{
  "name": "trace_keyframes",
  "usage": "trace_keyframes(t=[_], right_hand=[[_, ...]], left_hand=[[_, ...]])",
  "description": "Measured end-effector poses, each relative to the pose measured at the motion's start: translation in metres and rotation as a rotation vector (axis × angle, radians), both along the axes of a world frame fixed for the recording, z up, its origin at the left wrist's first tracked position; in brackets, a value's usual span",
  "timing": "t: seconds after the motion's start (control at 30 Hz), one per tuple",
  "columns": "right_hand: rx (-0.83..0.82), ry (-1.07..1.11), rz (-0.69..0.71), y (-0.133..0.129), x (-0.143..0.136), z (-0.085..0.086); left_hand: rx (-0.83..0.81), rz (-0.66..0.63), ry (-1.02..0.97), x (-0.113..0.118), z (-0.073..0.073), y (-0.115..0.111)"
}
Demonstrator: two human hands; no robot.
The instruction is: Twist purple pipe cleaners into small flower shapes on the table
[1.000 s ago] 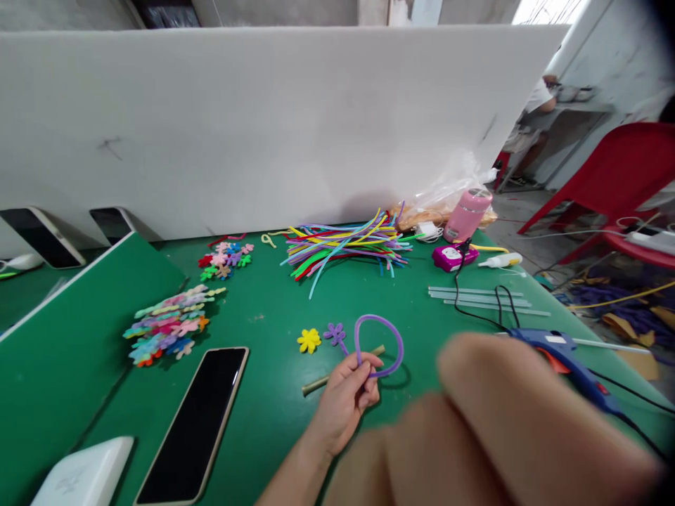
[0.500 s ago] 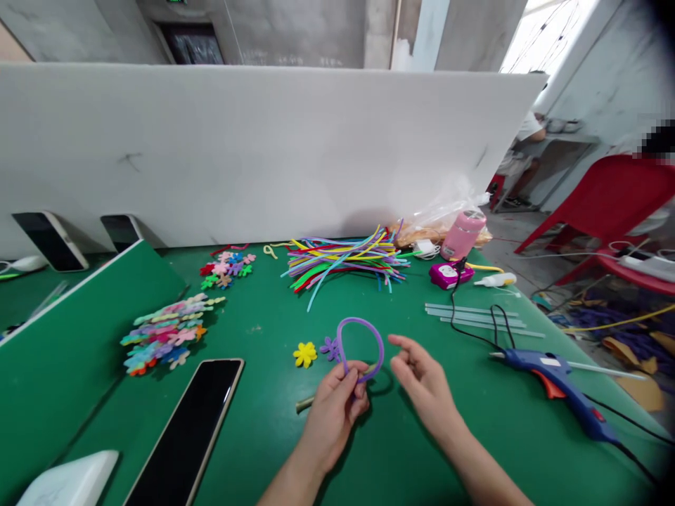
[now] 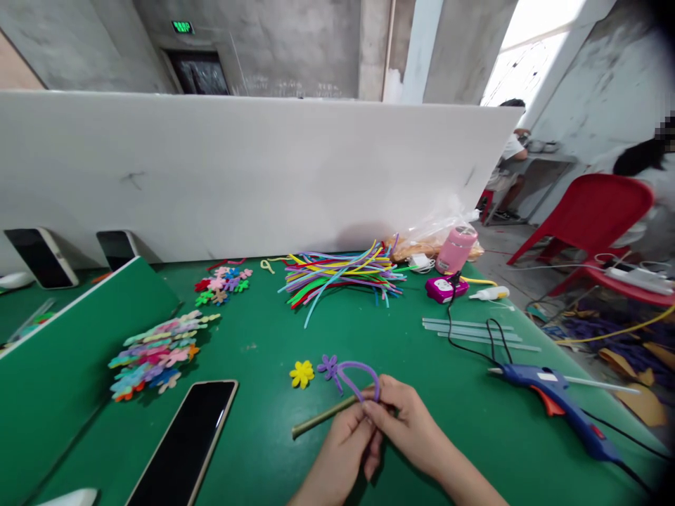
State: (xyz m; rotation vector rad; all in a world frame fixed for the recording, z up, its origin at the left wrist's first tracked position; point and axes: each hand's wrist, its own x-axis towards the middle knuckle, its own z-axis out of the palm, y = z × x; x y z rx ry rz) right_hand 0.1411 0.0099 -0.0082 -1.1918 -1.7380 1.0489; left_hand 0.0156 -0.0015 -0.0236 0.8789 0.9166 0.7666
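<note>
A purple pipe cleaner [image 3: 358, 365], bent into an open loop, stands up from between my hands. My left hand [image 3: 345, 443] is closed on it. An olive-green stick [image 3: 321, 419] passes behind the left fingers and juts out to the left. My right hand [image 3: 408, 422] pinches the pipe cleaner's right side, its fingertips against the left thumb. Just behind the loop lies a purple flower [image 3: 328, 365], with a yellow flower [image 3: 302, 374] to its left. Where the pipe cleaner meets the stick is hidden by my fingers.
Pipe cleaners [image 3: 342, 270] lie heaped at the back. Flower shapes [image 3: 158, 355] are piled at left, beyond a phone [image 3: 184, 443]. At right are a blue glue gun [image 3: 559, 397], clear glue sticks [image 3: 474, 334], a purple power socket [image 3: 446, 288] and a pink bottle [image 3: 456, 249].
My right hand has come left and closed on the pipe cleaner. The loop has tipped lower and opened out. More of the stick shows, and the view has tilted up slightly.
</note>
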Motion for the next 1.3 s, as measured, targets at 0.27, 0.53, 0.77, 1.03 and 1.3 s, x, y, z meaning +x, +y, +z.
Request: trace_keyframes(t=[0.27, 0.53, 0.77, 1.03, 1.3], right_hand=[[-0.132, 0.252, -0.194, 0.008, -0.002, -0.01], [-0.224, 0.458, -0.248, 0.007, -0.004, -0.017], [-0.217, 0.331, -0.238, 0.006, 0.0, -0.017], [-0.254, 0.313, -0.292, 0.009, 0.01, -0.015], [-0.12, 0.035, -0.153, 0.006, 0.006, 0.0]], left_hand=[[0.046, 0.03, 0.096, 0.0, 0.002, 0.001], [0.086, 0.136, 0.208, -0.001, 0.004, 0.003], [0.071, 0.225, 0.122, -0.005, 0.011, 0.005], [-0.108, 0.316, -0.104, -0.011, 0.015, 0.011], [-0.023, 0.184, 0.014, -0.006, 0.01, 0.006]])
